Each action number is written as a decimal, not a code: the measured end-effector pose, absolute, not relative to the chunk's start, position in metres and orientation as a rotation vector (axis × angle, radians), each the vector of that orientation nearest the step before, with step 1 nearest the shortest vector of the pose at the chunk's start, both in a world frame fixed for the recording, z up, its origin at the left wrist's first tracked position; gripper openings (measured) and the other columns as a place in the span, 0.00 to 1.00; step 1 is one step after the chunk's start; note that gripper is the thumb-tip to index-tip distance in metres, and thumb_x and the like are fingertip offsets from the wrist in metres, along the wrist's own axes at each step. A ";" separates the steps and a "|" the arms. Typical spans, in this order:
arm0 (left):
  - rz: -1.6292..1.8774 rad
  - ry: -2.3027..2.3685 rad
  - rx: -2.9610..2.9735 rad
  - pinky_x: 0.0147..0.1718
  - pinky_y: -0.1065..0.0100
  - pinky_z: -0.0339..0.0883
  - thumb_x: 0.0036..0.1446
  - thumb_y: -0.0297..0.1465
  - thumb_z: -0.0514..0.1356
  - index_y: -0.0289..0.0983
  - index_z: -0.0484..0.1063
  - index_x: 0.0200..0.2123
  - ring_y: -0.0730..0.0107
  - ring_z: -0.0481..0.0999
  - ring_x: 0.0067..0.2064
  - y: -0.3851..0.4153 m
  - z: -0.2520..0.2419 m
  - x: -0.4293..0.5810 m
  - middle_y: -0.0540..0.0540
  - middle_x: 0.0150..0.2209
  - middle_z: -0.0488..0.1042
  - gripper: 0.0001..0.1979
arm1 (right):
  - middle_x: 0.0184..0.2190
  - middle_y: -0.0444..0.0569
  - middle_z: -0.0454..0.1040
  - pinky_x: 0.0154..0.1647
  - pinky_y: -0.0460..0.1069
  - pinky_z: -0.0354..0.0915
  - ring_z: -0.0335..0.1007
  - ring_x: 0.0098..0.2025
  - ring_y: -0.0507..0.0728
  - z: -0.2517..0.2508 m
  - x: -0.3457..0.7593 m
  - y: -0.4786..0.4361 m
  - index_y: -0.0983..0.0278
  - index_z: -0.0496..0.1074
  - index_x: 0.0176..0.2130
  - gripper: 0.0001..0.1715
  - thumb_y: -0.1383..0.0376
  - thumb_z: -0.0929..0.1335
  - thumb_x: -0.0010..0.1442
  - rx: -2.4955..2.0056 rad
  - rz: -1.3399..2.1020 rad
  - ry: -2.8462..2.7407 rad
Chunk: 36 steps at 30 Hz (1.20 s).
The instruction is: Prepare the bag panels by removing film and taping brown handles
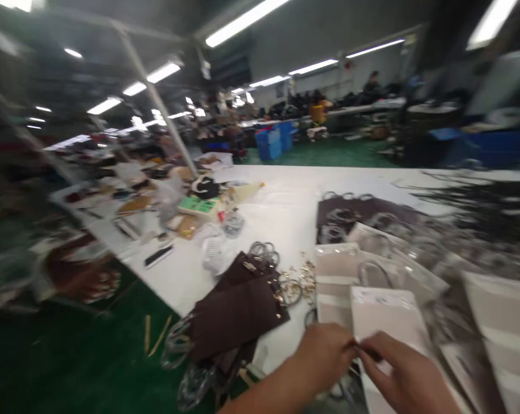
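Several dark brown pieces (238,307) lie on the white table (281,201), small gold fittings (308,273) to their right. Next, the left hand (327,352) pinches narrowly by a pale panel's (385,310) left edge; the right hand (404,368) meets it there, fingertips close together. Blur hides what they hold.

Beige panels (383,316) near right: smooth, slight sheen, leather or paper, can't tell. Brown panels (236,310) near, left of those: matt, smooth, leather or cloth unclear. Small fittings (307,277) between: shiny gold-toned metal. Wrapping (176,348) near left: glossy clear plastic. Tabletop (281,198): smooth. Far bins (268,144): plastic.
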<state>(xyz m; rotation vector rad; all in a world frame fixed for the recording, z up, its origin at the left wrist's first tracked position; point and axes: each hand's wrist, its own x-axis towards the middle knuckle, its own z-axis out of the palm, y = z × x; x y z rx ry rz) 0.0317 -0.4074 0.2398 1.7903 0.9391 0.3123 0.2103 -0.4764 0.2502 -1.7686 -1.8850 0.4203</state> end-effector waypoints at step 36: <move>0.031 0.541 2.306 0.37 0.65 0.65 0.68 0.31 0.52 0.41 0.72 0.41 0.63 0.78 0.40 -0.360 0.177 0.091 0.48 0.41 0.78 0.09 | 0.32 0.46 0.79 0.37 0.49 0.63 0.74 0.35 0.58 0.171 0.370 -0.413 0.60 0.77 0.34 0.13 0.57 0.66 0.62 -2.177 0.734 -1.332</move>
